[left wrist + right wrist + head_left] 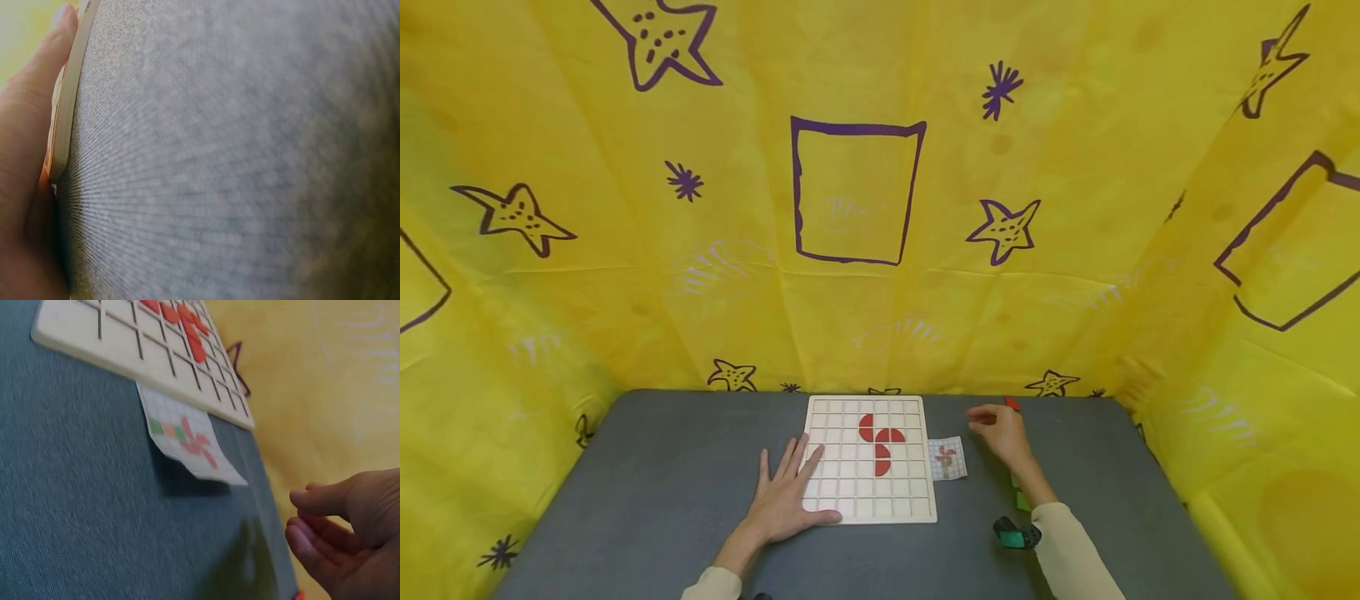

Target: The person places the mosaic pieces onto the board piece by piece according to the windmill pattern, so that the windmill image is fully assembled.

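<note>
A white gridded board (842, 500) lies on the table with several red curved pieces (882, 460) set in its squares. My left hand (782, 504) rests spread over the board's left edge, its thumb along the front rim; in the left wrist view the fingers (31, 106) lie against the board's side (65, 106). To the right of the printed card (947, 458), my right hand (1000, 429) hovers with fingers loosely bent. In the right wrist view a gap shows between its thumb (325, 499) and fingers, with nothing held there.
The card shows a red pinwheel with green and orange squares below, one end up against the board's right edge. A red piece (1012, 403) lies beyond my right hand, and green pieces (1022, 500) lie beside the right forearm. A yellow patterned curtain (865, 325) surrounds the table (662, 467).
</note>
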`<state>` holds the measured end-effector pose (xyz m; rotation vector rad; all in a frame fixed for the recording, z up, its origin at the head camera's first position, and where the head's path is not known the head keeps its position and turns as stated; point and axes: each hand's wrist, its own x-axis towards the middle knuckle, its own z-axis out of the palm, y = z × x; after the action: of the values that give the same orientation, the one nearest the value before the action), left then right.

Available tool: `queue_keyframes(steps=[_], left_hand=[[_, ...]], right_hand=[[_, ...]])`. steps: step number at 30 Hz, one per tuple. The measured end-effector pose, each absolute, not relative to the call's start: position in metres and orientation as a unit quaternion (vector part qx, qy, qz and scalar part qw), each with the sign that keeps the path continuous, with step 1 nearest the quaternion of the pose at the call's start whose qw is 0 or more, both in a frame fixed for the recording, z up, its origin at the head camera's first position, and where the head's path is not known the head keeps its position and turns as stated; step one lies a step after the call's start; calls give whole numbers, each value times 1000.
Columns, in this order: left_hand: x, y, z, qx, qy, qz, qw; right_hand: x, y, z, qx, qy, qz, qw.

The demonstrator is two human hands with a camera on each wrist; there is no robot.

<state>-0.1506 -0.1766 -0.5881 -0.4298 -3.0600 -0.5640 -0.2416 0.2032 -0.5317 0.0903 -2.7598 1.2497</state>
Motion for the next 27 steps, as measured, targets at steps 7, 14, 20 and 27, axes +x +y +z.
queue_keyframes(steps=[7, 14, 20, 27], left_hand=[[-151, -177, -589, -131, -974, -183, -4], [-151, -176, -586, -128, -975, -180, -14], [-151, -176, -587, -128, -975, -178, -14], [-151, -176, -588, -127, -976, -174, -15]], right_hand=[[-246, 226, -536, 7, -918, 391, 64], [-242, 249, -542, -29, -925, 368, 85], [-237, 258, -542, -58, -934, 348, 57], [-238, 260, -541, -80, -938, 335, 30]])
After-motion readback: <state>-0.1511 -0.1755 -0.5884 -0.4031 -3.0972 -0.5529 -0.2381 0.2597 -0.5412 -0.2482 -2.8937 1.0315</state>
